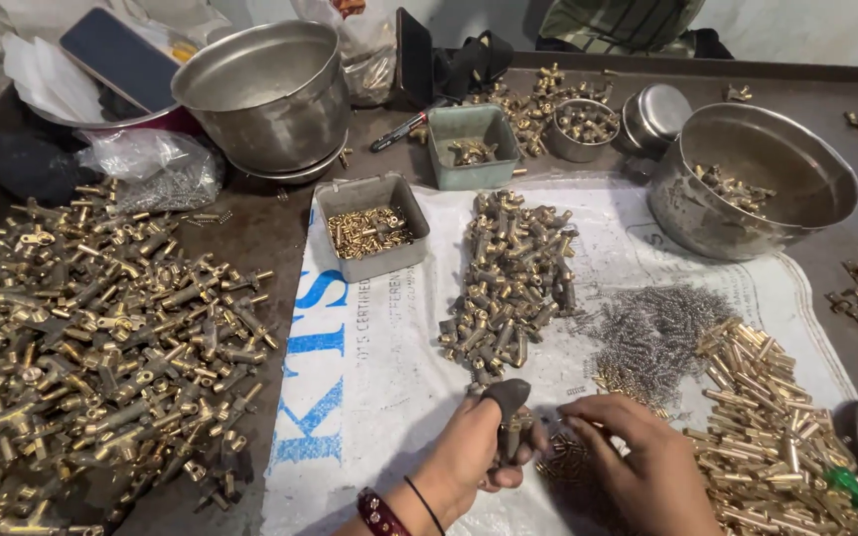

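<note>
The left hand [474,447] is curled closed in a grip, while the right hand [638,452] lies palm-down, fingers pinched together.

White printed sack [389,328] under parts, dark phone [119,58] top-left

A dark brown desk [280,233] fills almost the whole view, its surface dull and scuffed. A white printed sack sheet [379,377] with blue lettering lies spread over its middle. Beyond the far edge runs a pale wall [806,30], perhaps plastered, though little of it shows. The light is even and soft, casting faint shadows.
</note>
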